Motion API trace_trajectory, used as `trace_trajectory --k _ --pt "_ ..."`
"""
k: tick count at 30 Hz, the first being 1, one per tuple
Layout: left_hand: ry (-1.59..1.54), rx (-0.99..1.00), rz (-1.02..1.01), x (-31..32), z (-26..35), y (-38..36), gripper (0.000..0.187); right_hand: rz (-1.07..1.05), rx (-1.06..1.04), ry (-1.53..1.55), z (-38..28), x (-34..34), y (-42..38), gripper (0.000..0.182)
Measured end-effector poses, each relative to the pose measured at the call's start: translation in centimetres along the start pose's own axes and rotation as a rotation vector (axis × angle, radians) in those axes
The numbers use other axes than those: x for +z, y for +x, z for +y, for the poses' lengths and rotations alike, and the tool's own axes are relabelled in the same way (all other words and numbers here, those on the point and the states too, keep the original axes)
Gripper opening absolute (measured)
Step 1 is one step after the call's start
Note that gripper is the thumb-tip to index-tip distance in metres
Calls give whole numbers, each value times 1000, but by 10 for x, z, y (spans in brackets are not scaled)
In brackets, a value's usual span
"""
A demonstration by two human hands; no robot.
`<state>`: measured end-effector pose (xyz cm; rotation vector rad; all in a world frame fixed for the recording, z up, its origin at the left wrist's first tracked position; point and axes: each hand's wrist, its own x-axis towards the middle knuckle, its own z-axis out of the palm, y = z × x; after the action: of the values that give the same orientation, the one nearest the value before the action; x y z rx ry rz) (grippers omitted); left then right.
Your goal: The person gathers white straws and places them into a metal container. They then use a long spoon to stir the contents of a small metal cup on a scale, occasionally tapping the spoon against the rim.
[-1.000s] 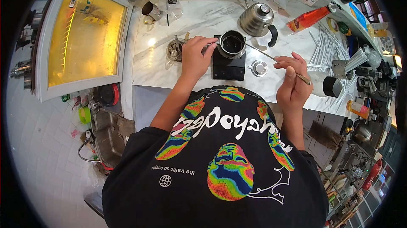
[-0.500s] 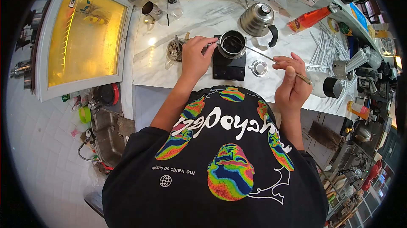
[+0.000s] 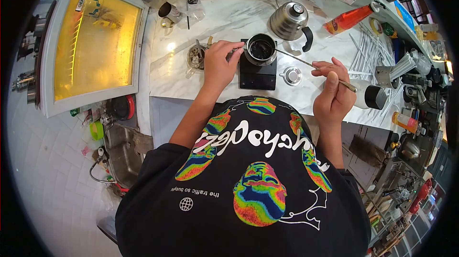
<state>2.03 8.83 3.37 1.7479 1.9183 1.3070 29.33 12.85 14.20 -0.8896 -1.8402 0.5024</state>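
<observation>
My left hand [image 3: 221, 65] pinches the side handle of a metal cup [image 3: 261, 62], steadying it on a black digital scale [image 3: 258, 80]. Dark liquid is visible inside the cup. In my right hand [image 3: 333, 94] is a long thin bar spoon [image 3: 297, 59], gripped between thumb and fingers, its far end dipping into the cup. A small round metal piece [image 3: 291, 76] lies right of the scale. A glass jar [image 3: 195, 58] with a spoon in it stands just left of my left hand.
Behind the cup stands a steel gooseneck kettle [image 3: 286, 21]. A red bottle [image 3: 351, 19] lies near scattered straws [image 3: 370, 49] on the right. A black-capped bottle [image 3: 374, 97] is beyond my right hand. At left are a metal pitcher [image 3: 169, 11] and an open fridge door [image 3: 98, 42].
My right hand has shifted slightly right with the bar spoon, whose end is still in the cup. My left hand keeps its hold on the cup's handle.
</observation>
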Motion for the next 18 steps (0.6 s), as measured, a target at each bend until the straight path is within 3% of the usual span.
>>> trace_trajectory --k 18 --pt "42 -42 -49 -6 8 0 16 -66 -42 28 2 2 6 18"
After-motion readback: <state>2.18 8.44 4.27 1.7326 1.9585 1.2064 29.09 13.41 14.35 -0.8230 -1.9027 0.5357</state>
